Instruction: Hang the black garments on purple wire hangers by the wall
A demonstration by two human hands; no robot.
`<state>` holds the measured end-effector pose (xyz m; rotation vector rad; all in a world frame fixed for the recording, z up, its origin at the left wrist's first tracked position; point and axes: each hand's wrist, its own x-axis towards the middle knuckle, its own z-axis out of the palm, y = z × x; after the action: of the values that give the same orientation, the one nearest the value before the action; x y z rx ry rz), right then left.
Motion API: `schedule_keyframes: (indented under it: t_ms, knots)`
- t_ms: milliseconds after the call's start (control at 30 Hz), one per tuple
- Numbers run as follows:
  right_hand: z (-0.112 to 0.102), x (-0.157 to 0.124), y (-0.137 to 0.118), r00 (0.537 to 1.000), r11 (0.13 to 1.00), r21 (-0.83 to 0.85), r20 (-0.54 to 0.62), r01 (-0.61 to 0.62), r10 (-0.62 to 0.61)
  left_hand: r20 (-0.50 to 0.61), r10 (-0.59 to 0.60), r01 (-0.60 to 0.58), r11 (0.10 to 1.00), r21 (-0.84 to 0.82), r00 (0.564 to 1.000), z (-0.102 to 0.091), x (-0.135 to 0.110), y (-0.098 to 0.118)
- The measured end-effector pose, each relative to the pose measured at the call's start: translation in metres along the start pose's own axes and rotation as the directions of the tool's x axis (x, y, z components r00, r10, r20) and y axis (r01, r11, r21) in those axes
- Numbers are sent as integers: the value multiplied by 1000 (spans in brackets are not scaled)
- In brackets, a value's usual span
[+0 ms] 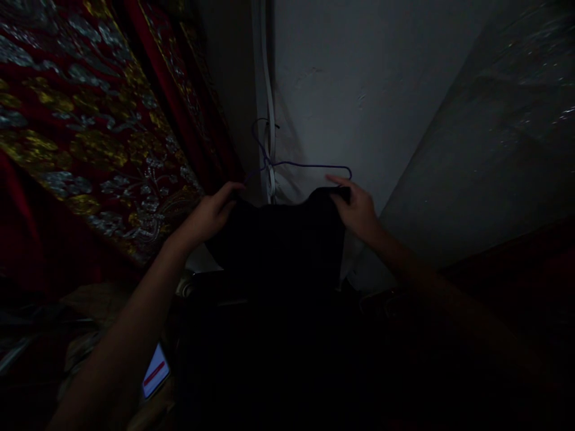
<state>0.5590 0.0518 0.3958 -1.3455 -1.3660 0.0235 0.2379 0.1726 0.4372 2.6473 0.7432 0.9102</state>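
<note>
A black garment (283,245) spreads between my two hands, too dark to tell its exact kind. My left hand (218,209) pinches its upper left edge. At the upper right corner, my right hand (357,206) grips the cloth between thumb and fingers, with the index finger stretched along the hanger's end. Just above the cloth is a thin dark-blue wire hanger (309,164), its hook upward near a pale cable on the wall. The hanger's left arm runs down toward my left hand and is partly lost in shadow.
Red fabric with gold and silver embroidery (99,126) hangs at left. A pale wall (359,90) stands behind, with a white cable (270,90) running down it. Shiny clear plastic (516,120) covers the right side. A lit phone (156,371) lies at lower left. The lower area is very dark.
</note>
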Motion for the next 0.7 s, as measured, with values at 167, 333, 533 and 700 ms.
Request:
schedule_keyframes:
  t_ms: [167, 333, 533, 700]
  knots:
    - [-25, 48, 37, 979, 979, -49, -69, -198, 194, -56, -27, 27, 1000, -1, 998, -5, -3, 2]
    - [-20, 59, 34, 975, 983, -88, -170, -159, 142, -141, -18, 27, 998, 62, 990, -6, -2, -1]
    - [-32, 49, 30, 930, 934, -18, 94, -356, 357, -251, 95, -56, 986, 160, 963, -4, 5, -11]
    - [-58, 32, 23, 816, 832, 181, 386, -524, 430, -417, -83, 132, 987, 91, 905, -6, 9, -29]
